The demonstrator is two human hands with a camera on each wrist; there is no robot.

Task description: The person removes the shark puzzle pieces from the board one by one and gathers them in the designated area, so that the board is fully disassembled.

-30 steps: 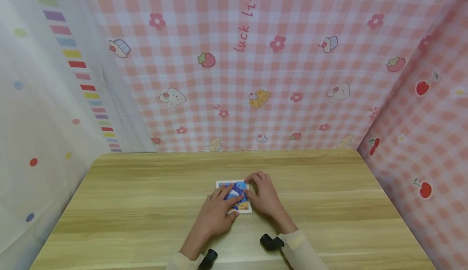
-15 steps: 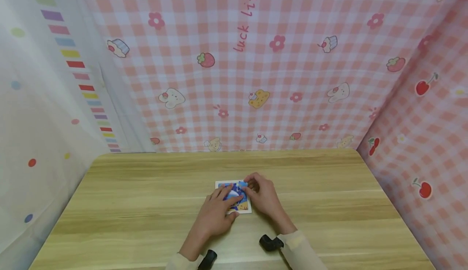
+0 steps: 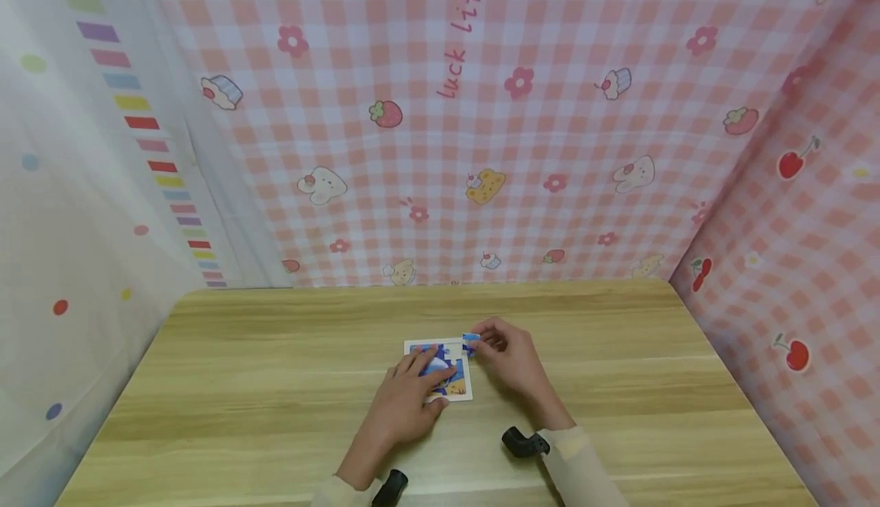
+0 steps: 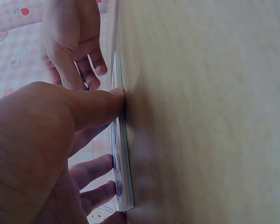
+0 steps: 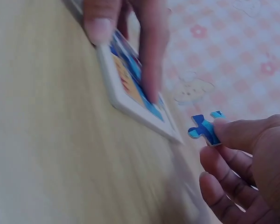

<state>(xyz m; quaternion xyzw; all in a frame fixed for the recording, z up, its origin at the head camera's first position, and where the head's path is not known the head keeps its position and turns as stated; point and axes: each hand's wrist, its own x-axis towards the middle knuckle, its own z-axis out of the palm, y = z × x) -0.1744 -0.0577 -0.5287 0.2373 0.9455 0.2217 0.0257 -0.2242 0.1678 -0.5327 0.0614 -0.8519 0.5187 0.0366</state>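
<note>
The puzzle (image 3: 460,378) lies on the table (image 3: 275,362), about midway between left and right. On its left and middle part is the left hand (image 3: 412,396). By its far right corner is the piece (image 3: 470,343), held in the right hand (image 3: 512,358), which is on the right of the puzzle; the piece seems raised, but its height is hard to judge. Behind the table is the back cloth (image 3: 433,148), at the left the left cloth (image 3: 76,232), at the right the right cloth (image 3: 818,270).

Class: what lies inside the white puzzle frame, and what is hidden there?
Inside the frame is a blue and orange puzzle picture with a pale gap toward its far right corner. The left hand covers part; what lies beneath cannot be seen.
</note>
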